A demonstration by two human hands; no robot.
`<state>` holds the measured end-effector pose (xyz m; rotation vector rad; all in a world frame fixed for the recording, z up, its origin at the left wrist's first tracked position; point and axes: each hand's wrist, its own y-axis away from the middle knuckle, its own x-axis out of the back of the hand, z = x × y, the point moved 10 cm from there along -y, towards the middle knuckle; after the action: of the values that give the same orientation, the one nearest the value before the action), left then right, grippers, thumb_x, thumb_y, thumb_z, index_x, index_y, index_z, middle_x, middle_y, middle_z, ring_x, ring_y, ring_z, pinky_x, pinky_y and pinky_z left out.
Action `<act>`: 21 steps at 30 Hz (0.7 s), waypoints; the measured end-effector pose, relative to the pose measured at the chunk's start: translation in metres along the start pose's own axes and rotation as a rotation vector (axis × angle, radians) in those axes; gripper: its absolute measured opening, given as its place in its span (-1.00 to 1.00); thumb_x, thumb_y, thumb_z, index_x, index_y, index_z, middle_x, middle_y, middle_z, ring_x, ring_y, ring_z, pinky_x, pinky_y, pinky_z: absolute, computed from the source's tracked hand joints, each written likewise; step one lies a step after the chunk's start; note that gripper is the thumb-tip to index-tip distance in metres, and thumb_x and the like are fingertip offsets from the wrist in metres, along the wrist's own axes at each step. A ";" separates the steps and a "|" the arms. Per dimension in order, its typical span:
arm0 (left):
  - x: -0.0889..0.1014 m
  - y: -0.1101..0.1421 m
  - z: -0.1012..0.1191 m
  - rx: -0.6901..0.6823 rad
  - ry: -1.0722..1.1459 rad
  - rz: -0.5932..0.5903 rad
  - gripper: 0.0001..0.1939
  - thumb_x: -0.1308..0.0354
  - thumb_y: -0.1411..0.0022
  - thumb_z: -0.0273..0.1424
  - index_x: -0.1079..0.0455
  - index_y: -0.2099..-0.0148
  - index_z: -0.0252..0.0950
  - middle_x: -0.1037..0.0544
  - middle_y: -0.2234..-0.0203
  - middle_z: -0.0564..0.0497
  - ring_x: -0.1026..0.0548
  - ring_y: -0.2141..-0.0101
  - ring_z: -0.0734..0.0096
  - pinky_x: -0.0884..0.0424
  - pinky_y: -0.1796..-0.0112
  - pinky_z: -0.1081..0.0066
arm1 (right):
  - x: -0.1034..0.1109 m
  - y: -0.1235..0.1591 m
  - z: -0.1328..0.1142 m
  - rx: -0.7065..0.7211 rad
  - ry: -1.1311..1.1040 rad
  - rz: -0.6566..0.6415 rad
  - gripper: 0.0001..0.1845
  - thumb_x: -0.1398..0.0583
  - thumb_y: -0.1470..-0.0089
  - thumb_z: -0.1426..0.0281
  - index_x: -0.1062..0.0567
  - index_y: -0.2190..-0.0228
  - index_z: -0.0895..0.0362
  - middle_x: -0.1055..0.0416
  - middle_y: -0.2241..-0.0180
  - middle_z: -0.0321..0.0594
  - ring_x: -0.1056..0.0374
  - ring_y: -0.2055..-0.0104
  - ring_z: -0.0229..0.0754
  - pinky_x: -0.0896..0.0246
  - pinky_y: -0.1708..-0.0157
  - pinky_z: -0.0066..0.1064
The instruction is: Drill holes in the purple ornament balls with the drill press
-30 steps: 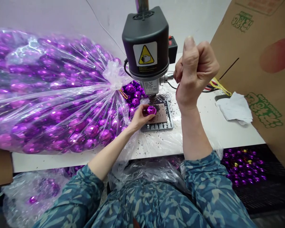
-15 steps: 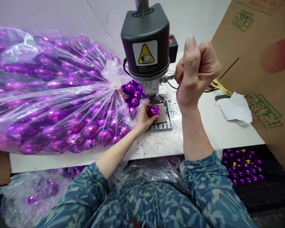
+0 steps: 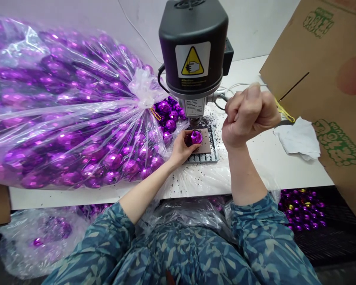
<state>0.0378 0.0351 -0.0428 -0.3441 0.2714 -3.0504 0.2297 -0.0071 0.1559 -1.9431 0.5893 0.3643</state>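
A shiny purple faceted ball (image 3: 196, 137) is pinched between the thumb and fingers of my left hand (image 3: 182, 148). It rests at the brown board (image 3: 206, 147) on the slotted metal base, right below the chuck (image 3: 194, 122) of a black-topped drill press (image 3: 194, 43). Whether the drill bit touches the ball I cannot make out. My right hand (image 3: 250, 114) is closed in a fist around the end of the press's feed lever (image 3: 222, 95), the grip itself hidden by the fingers. Dark shavings lie around the base.
A big tied clear bag of purple balls (image 3: 77, 118) fills the left of the white table (image 3: 299, 174). Loose purple balls (image 3: 170, 114) lie behind my left hand. At right are a white cloth (image 3: 298, 138), a cardboard box (image 3: 323, 79) and, lower down, small purple balls (image 3: 304, 209).
My left hand has brought the ball rightward under the chuck. My right hand has come down with the lever, and the drill head looks lower and larger in view.
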 end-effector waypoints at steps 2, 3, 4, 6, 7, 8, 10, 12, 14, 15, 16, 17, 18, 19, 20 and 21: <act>0.000 0.000 -0.001 0.007 0.015 0.002 -0.45 -0.54 0.04 -0.39 -0.39 0.03 -0.20 -0.55 0.22 -0.03 -0.52 0.19 0.20 -0.46 0.04 0.11 | 0.004 0.004 0.005 -0.004 0.024 0.010 -0.28 -0.22 -0.16 0.00 0.10 0.63 0.11 0.25 0.73 -0.42 0.20 0.69 -0.44 0.25 0.60 -0.36; 0.000 0.000 -0.001 0.008 0.021 0.006 -0.45 -0.55 0.05 -0.38 -0.40 0.04 -0.20 -0.54 0.22 -0.02 -0.52 0.19 0.20 -0.45 0.04 0.11 | 0.006 0.006 0.006 0.002 0.028 0.008 -0.28 -0.22 -0.16 0.00 0.11 0.63 0.11 0.24 0.73 -0.43 0.21 0.70 -0.44 0.24 0.60 -0.36; 0.000 0.000 -0.002 0.006 0.025 0.012 -0.45 -0.55 0.06 -0.39 -0.40 0.04 -0.20 -0.54 0.23 -0.01 -0.51 0.18 0.20 -0.45 0.03 0.11 | 0.008 0.008 0.007 0.016 0.027 0.007 -0.28 -0.22 -0.16 0.01 0.11 0.63 0.11 0.23 0.74 -0.44 0.21 0.70 -0.44 0.24 0.61 -0.37; 0.001 -0.001 -0.003 -0.001 0.024 0.026 -0.45 -0.55 0.06 -0.39 -0.40 0.05 -0.20 -0.54 0.23 0.00 -0.51 0.18 0.20 -0.45 0.02 0.11 | 0.010 0.011 0.006 0.057 0.022 -0.002 -0.29 -0.22 -0.16 0.05 0.12 0.64 0.11 0.23 0.76 -0.45 0.23 0.72 -0.43 0.24 0.64 -0.37; 0.001 -0.001 -0.003 -0.001 0.019 0.028 -0.45 -0.55 0.06 -0.39 -0.40 0.05 -0.20 -0.54 0.23 0.00 -0.51 0.18 0.20 -0.45 0.02 0.11 | 0.011 0.012 0.006 0.074 0.020 -0.002 -0.30 -0.21 -0.15 0.06 0.13 0.64 0.11 0.23 0.76 -0.45 0.24 0.72 -0.43 0.25 0.65 -0.37; 0.001 -0.001 -0.004 0.001 0.013 0.027 -0.45 -0.55 0.06 -0.39 -0.40 0.05 -0.20 -0.54 0.23 -0.01 -0.51 0.19 0.20 -0.45 0.03 0.11 | 0.012 0.013 0.007 0.085 0.018 -0.004 -0.30 -0.21 -0.15 0.08 0.13 0.64 0.11 0.23 0.76 -0.45 0.24 0.72 -0.43 0.25 0.66 -0.38; 0.000 -0.001 -0.004 0.008 -0.003 0.021 -0.46 -0.54 0.05 -0.39 -0.40 0.04 -0.20 -0.55 0.22 -0.02 -0.52 0.19 0.20 -0.46 0.03 0.11 | 0.014 0.015 0.009 0.094 0.010 -0.009 -0.31 -0.21 -0.15 0.11 0.14 0.64 0.12 0.20 0.77 -0.45 0.21 0.72 -0.43 0.25 0.66 -0.40; 0.000 0.000 -0.003 0.009 -0.015 0.012 -0.46 -0.53 0.03 -0.38 -0.39 0.03 -0.21 -0.56 0.20 -0.03 -0.52 0.17 0.19 -0.46 0.03 0.11 | 0.017 0.018 0.012 0.111 -0.014 0.001 -0.31 -0.21 -0.15 0.14 0.14 0.64 0.13 0.16 0.78 -0.46 0.20 0.73 -0.44 0.26 0.68 -0.42; 0.001 0.001 -0.001 0.006 -0.014 0.013 -0.47 -0.53 0.02 -0.37 -0.39 0.03 -0.21 -0.56 0.19 -0.04 -0.53 0.16 0.18 -0.46 0.02 0.10 | 0.020 0.021 0.012 0.145 -0.047 0.015 -0.30 -0.23 -0.13 0.17 0.16 0.65 0.14 0.18 0.80 -0.47 0.23 0.74 -0.45 0.28 0.71 -0.43; 0.001 0.002 -0.001 0.005 -0.011 0.017 -0.47 -0.53 0.03 -0.37 -0.39 0.04 -0.21 -0.56 0.19 -0.04 -0.53 0.16 0.18 -0.46 0.03 0.10 | 0.021 0.023 0.011 0.158 -0.062 0.016 -0.29 -0.23 -0.13 0.18 0.17 0.65 0.14 0.20 0.81 -0.47 0.24 0.75 -0.45 0.29 0.72 -0.42; 0.001 0.002 0.000 0.003 -0.008 0.021 -0.47 -0.53 0.03 -0.37 -0.39 0.04 -0.21 -0.56 0.20 -0.04 -0.53 0.16 0.18 -0.46 0.03 0.10 | 0.021 0.023 0.010 0.164 -0.070 0.013 -0.29 -0.24 -0.13 0.19 0.17 0.66 0.14 0.21 0.81 -0.47 0.25 0.76 -0.44 0.30 0.73 -0.42; 0.002 0.001 0.000 0.002 -0.004 0.025 -0.47 -0.53 0.04 -0.36 -0.40 0.05 -0.21 -0.55 0.20 -0.04 -0.52 0.17 0.17 -0.46 0.03 0.10 | 0.019 0.022 0.008 0.163 -0.071 0.008 -0.30 -0.24 -0.14 0.20 0.16 0.67 0.13 0.21 0.81 -0.48 0.25 0.76 -0.44 0.30 0.74 -0.41; 0.001 0.001 0.000 0.002 0.001 0.026 -0.47 -0.54 0.04 -0.36 -0.40 0.06 -0.21 -0.55 0.21 -0.04 -0.52 0.18 0.18 -0.46 0.04 0.10 | 0.016 0.019 0.006 0.157 -0.066 0.006 -0.30 -0.24 -0.15 0.21 0.14 0.67 0.13 0.20 0.80 -0.47 0.23 0.76 -0.44 0.30 0.73 -0.41; 0.001 0.000 0.000 0.003 0.007 0.023 -0.47 -0.53 0.05 -0.37 -0.39 0.06 -0.21 -0.54 0.22 -0.03 -0.52 0.19 0.19 -0.45 0.04 0.10 | 0.012 0.014 0.004 0.144 -0.056 0.006 -0.31 -0.23 -0.17 0.20 0.12 0.67 0.13 0.18 0.79 -0.47 0.21 0.76 -0.44 0.30 0.72 -0.40; 0.000 -0.001 0.000 0.006 0.013 0.019 -0.47 -0.53 0.05 -0.38 -0.39 0.06 -0.21 -0.54 0.23 -0.02 -0.51 0.21 0.20 -0.45 0.05 0.11 | 0.007 0.008 0.001 0.132 -0.042 0.010 -0.31 -0.24 -0.18 0.19 0.10 0.67 0.12 0.16 0.78 -0.47 0.20 0.75 -0.44 0.31 0.71 -0.39; 0.000 -0.001 0.001 0.010 0.015 0.019 -0.48 -0.53 0.05 -0.38 -0.38 0.07 -0.21 -0.53 0.24 -0.01 -0.51 0.22 0.22 -0.45 0.06 0.12 | 0.001 -0.001 -0.002 0.117 -0.027 0.015 -0.31 -0.25 -0.19 0.17 0.08 0.67 0.11 0.14 0.77 -0.47 0.18 0.75 -0.45 0.30 0.69 -0.38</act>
<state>0.0381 0.0361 -0.0412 -0.3161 0.2586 -3.0361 0.2308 -0.0091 0.1568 -1.8199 0.5949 0.3568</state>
